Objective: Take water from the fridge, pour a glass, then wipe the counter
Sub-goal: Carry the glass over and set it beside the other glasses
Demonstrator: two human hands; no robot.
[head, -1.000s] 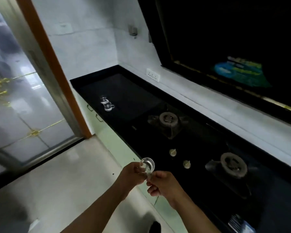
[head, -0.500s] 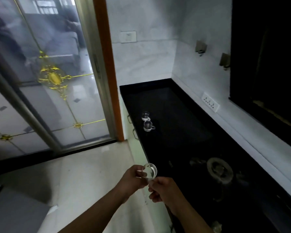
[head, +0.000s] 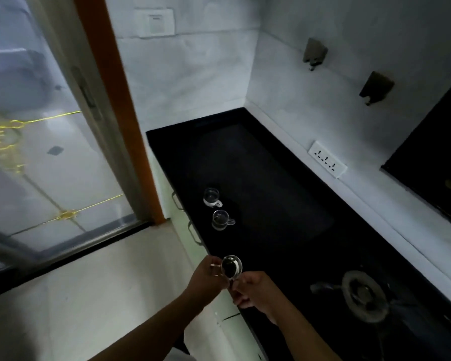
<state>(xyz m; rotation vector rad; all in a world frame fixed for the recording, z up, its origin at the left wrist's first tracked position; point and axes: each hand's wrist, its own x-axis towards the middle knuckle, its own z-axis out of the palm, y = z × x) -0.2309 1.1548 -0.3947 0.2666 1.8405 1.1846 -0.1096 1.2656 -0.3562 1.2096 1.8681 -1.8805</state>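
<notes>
I hold a small clear glass cup (head: 231, 267) over the front edge of the black counter (head: 261, 178). My left hand (head: 206, 278) grips its handle side and my right hand (head: 255, 291) pinches it from below. The cup looks empty. Two more clear glass cups with handles stand on the counter farther on, one (head: 220, 219) nearer and one (head: 212, 197) behind it. No water bottle, fridge or cloth is in view.
A gas burner (head: 362, 295) sits on the counter at the right. A white wall socket (head: 327, 159) and two wall hooks (head: 314, 53) are on the right wall. A glass sliding door (head: 37, 152) with an orange frame stands at the left. Cabinet handles (head: 193, 233) lie below the counter edge.
The view has swung left along the counter, from the two burners toward the corner and the glass door. Both hands have kept hold of the glass cup in front of me.
</notes>
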